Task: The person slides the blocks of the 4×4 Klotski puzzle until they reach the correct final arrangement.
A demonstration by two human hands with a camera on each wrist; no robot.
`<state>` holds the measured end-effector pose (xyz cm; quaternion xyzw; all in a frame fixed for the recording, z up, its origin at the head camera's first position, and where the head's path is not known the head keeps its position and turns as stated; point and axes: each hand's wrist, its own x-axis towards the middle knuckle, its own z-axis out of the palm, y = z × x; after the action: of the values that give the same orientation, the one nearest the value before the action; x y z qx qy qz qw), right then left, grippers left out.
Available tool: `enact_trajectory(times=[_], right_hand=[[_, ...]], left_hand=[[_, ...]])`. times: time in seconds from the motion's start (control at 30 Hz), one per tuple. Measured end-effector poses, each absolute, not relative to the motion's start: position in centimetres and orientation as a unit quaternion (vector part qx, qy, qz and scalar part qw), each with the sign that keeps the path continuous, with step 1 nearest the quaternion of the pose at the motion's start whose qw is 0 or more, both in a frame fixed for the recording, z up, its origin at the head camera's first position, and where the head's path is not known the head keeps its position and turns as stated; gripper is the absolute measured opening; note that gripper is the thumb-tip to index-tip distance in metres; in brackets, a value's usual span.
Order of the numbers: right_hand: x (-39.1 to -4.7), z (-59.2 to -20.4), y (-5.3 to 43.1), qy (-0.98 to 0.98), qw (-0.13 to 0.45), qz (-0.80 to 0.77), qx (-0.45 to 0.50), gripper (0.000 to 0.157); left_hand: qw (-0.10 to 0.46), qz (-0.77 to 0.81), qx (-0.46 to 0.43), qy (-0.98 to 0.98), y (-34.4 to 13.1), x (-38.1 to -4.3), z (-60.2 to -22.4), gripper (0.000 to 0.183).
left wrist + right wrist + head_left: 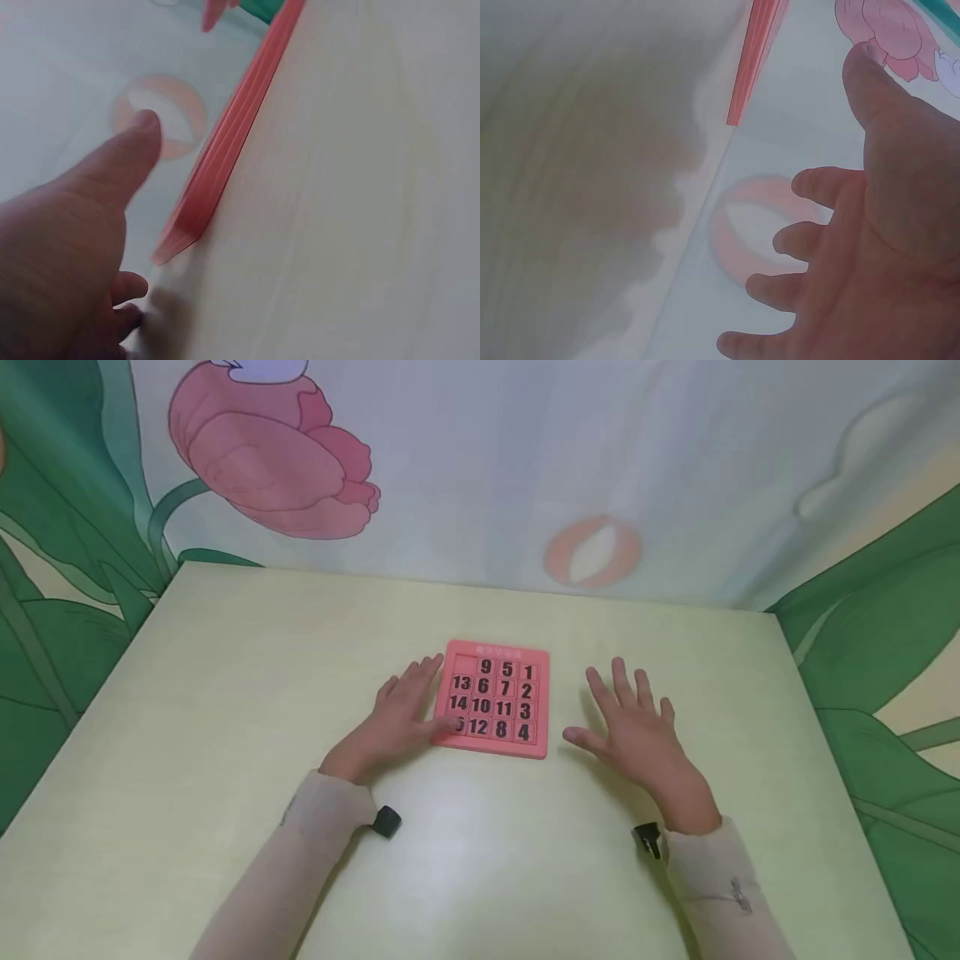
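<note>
Nearest, two pale sleeves reach in over the table, each with a small dark mark near the cuff, too blurred to read. A black piece sits at the left cuff and another black piece at the right.

The left hand lies along the left edge of a pink number board, its fingers extended and close together, its thumb held out over the lower left corner; whether the thumb touches is unclear. The right hand is spread, palm down, to the right of the board and apart from it, holding nothing.

The board lies flat on the table between the hands. Its black numerals read, from the near row: one partly covered by the thumb, ending in 5, then 12, 8, 4; next 14, 10, 11, 3; then 13, 6, 7, 2; and farthest an open slot, 9, 5, 1. Pale characters run along the far border, too faint to read surely.

Beyond the table hangs a pale backdrop printed with a pink flower, a pinkish ring and green leaves.
</note>
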<state>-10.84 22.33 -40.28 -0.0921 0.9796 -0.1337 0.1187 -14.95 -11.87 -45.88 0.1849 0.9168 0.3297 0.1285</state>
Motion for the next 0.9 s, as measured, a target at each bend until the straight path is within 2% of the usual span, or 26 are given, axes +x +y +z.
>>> enact_trajectory(times=[0.3,0.53,0.67,0.73,0.9], right_hand=[[-11.0,-39.9,21.6,0.972,0.145,-0.161,-0.089,0.096],[-12.1,-40.2,19.1,0.969,0.153,-0.138,-0.137,0.077],[-12.6,-40.3,16.6,0.96,0.162,-0.143,-0.176,0.067],[-12.8,-40.6,15.5,0.954,0.178,-0.152,-0.188,0.067],[-13.0,-41.3,14.1,0.945,0.222,-0.158,-0.181,0.083]], left_hand=[[0.134,0.311,0.198,0.92,-12.4,-15.1,-46.6,0.102],[0.129,0.328,0.195,0.915,-12.7,-15.0,-46.3,0.095],[0.145,0.329,0.192,0.913,-12.7,-15.1,-46.3,0.101],[0.156,0.314,0.199,0.915,-12.5,-15.1,-46.4,0.108],[0.157,0.255,0.225,0.927,-11.8,-15.3,-46.7,0.118]])
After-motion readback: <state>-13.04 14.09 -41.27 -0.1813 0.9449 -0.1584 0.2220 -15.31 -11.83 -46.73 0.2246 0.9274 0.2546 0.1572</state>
